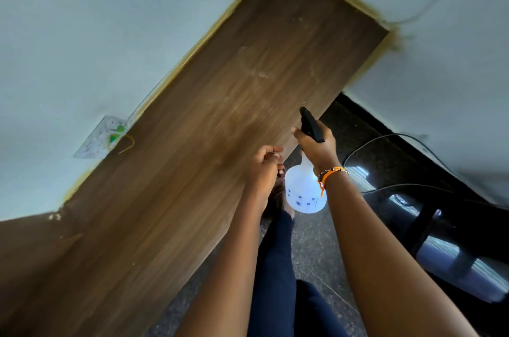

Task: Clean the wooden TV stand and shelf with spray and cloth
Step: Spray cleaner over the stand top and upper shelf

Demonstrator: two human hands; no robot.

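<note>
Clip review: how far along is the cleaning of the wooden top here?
Early stage. Done: nothing obvious; the wooden top shows pale dusty smears and no clear wet patch. In hand: the right hand grips the spray bottle by its black trigger head, nozzle aimed over the wood. The left hand is curled beside it, apparently empty. Left: spraying and wiping; no cloth is in view.

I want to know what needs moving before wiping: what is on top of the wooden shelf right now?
The wooden shelf carries only pale dusty smears; nothing stands on it. The left hand covers a bit of its front edge, beside the spray bottle held by the right hand.
</note>
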